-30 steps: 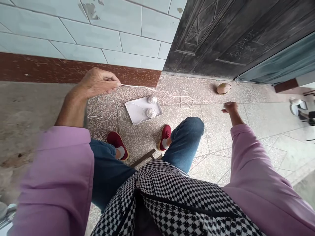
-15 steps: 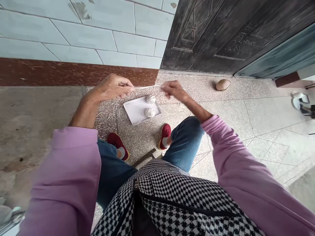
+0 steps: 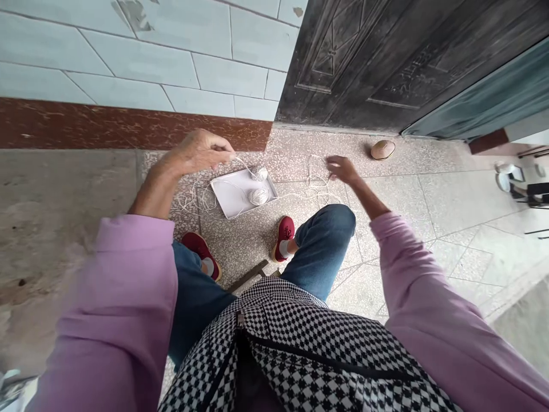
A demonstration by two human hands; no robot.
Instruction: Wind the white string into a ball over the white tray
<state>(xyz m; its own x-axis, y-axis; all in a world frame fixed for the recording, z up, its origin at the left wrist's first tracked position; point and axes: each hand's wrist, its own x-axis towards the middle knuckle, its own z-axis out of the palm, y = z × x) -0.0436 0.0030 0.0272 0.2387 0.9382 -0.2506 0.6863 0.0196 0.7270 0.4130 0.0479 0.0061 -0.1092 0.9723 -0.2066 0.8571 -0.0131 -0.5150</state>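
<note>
My left hand point(image 3: 203, 153) is closed, with white string point(image 3: 243, 164) pinched at its fingertips. From there the strand droops to a ball of string point(image 3: 259, 174) in a shallow white box lid point(image 3: 230, 191). A second, larger ball point(image 3: 258, 197) lies in the lid too, just below the first. Over to the right, my right hand point(image 3: 342, 170) has its fingers bent together, and a thin white strand point(image 3: 317, 157) reaches their tips. Loose loops of string point(image 3: 317, 186) hang or lie below that hand; more loops point(image 3: 193, 197) are left of the lid.
A brown dome-shaped object point(image 3: 382, 150) rests on the speckled floor by the dark door point(image 3: 343, 68). The tiled wall point(image 3: 180, 63) rises ahead. My red shoes point(image 3: 285, 234) stand just short of the lid. Dark items point(image 3: 538, 194) are at the far right.
My right hand has moved right, away from my left hand. The strand that ran straight between both hands now hangs slack from my left hand, which stays nearly in place.
</note>
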